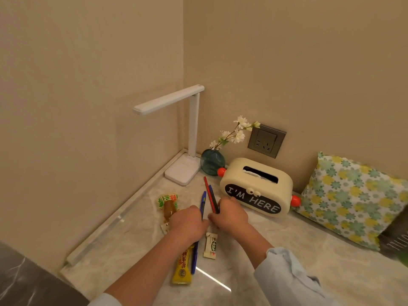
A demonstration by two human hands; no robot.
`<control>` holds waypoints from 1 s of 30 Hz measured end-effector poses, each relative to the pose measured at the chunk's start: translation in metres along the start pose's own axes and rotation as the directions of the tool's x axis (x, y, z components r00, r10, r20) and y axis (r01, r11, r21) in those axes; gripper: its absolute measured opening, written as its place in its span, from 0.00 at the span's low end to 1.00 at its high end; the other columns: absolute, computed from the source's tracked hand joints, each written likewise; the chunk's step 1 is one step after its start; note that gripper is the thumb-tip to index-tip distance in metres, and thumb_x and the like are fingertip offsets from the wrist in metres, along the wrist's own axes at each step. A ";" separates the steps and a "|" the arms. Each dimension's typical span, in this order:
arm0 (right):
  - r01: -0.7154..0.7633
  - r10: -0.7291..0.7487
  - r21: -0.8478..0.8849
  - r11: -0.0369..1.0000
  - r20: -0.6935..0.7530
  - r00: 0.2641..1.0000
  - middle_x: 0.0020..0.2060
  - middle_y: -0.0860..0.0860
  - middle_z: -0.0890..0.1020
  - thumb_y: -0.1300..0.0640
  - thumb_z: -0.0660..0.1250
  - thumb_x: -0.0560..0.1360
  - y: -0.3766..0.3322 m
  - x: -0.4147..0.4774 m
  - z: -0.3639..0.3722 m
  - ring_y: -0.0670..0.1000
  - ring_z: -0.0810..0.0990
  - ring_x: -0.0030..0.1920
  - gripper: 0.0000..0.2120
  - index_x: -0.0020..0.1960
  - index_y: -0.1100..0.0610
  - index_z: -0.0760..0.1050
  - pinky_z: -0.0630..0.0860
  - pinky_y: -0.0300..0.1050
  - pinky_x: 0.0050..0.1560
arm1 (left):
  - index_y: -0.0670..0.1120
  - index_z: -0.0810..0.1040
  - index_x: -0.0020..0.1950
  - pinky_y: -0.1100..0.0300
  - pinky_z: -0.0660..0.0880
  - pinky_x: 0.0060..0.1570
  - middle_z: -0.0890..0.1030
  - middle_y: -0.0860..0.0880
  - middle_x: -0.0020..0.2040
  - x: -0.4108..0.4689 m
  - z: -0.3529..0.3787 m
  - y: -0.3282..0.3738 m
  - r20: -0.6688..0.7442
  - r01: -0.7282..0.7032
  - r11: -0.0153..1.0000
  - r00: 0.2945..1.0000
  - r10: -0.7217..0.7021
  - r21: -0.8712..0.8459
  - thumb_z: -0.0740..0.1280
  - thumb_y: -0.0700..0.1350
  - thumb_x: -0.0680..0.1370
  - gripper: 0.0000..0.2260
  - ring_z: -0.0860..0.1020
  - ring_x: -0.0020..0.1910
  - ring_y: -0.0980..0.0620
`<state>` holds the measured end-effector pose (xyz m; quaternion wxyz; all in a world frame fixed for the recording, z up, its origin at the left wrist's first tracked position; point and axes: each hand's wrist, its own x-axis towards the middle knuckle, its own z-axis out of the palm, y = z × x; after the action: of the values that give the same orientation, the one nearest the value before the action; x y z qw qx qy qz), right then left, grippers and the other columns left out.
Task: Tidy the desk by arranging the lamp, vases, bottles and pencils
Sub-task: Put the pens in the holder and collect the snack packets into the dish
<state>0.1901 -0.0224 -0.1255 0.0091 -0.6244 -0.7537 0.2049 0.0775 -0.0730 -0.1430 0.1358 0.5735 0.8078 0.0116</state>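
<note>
A white desk lamp (184, 166) stands in the back corner of the marble desk (276, 235). Beside it is a teal glass vase (212, 161) with white flowers. My left hand (187, 221) is closed around a blue pencil (202, 203) that sticks out above and below the fist. My right hand (229, 214) grips a red pencil (208, 193) and a dark blue pencil (213, 195), both pointing toward the vase. The two hands almost touch. No bottles are in view.
A cream tissue box (258, 187) reading "I'M HERE" sits right of my hands. Snack packets lie around them: a green one (167, 204), a yellow one (182, 269), a small white one (210, 245). A floral cushion (353, 199) leans at the right. A wall socket (266, 140) is behind.
</note>
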 end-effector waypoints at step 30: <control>0.088 -0.129 0.541 0.836 0.038 0.991 0.38 0.53 0.85 0.58 0.69 0.75 0.068 -0.100 -0.137 0.47 0.83 0.32 0.10 0.56 0.56 0.79 0.76 0.39 0.28 | 0.54 0.65 0.48 0.58 0.72 0.34 0.76 0.53 0.37 -0.045 -0.052 0.091 -0.444 -0.569 0.771 0.792 0.420 -0.286 0.51 0.51 0.82 0.06 0.74 0.36 0.54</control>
<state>0.3122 -0.0668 0.0023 0.1678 -0.5453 -0.6999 0.4297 0.1630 -0.0764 -0.0683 0.0956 0.7157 0.6147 0.3176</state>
